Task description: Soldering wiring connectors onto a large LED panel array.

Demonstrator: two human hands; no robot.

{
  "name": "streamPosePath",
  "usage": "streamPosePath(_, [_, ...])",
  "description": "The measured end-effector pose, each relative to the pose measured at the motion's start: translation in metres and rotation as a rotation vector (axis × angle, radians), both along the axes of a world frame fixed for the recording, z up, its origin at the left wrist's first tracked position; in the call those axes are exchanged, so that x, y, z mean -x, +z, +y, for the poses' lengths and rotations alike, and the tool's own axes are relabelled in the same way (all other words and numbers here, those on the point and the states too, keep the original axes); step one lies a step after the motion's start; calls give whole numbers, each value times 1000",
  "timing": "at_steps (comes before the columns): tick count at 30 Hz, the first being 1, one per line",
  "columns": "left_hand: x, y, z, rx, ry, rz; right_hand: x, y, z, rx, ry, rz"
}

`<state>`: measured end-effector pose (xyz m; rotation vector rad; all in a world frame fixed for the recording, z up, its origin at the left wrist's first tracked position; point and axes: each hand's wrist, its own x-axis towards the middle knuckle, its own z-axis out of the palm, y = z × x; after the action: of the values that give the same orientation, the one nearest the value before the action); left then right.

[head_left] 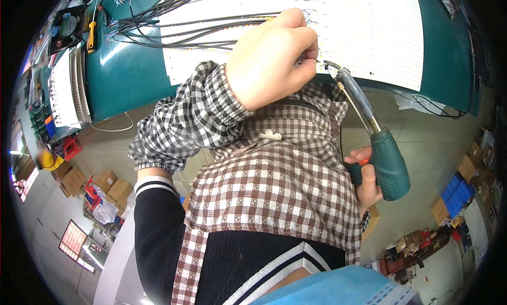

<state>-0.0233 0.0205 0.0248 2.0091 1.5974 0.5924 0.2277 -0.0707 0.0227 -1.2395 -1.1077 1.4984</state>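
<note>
My left hand (pixel 274 59) is over the near edge of a large white sheet-like board (pixel 380 36), fingers curled together in a pinch. What it pinches is mostly hidden; only a small dark bit shows between thumb and fingers. Several black cables (pixel 195 29) with thin coloured wire ends lie across the board and pass beneath this hand. My right hand (pixel 368 183) is wrapped round the green handle of a soldering gun (pixel 390 162), a finger by its orange-red trigger. The gun's metal barrel slants up and left, its bent tip close beside my left fingertips.
The board lies on a green table (pixel 121 83). Toward the left are a yellow-handled screwdriver (pixel 92 37), a black fan (pixel 67 26) and a stack of pale strips (pixel 71 88). Cardboard boxes (pixel 113 189) and blue bins (pixel 457 194) stand on the floor farther off.
</note>
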Motion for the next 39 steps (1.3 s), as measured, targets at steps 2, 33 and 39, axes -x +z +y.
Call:
streamPosePath(2, [0, 1, 0, 5, 1, 3, 1, 1, 0, 19, -5, 16])
streamPosePath(33, [1, -1, 0, -20, -9, -7, 7, 4, 3, -160, 19, -127])
streamPosePath(39, [1, -1, 1, -32, -20, -13, 6, 9, 2, -14, 3, -73])
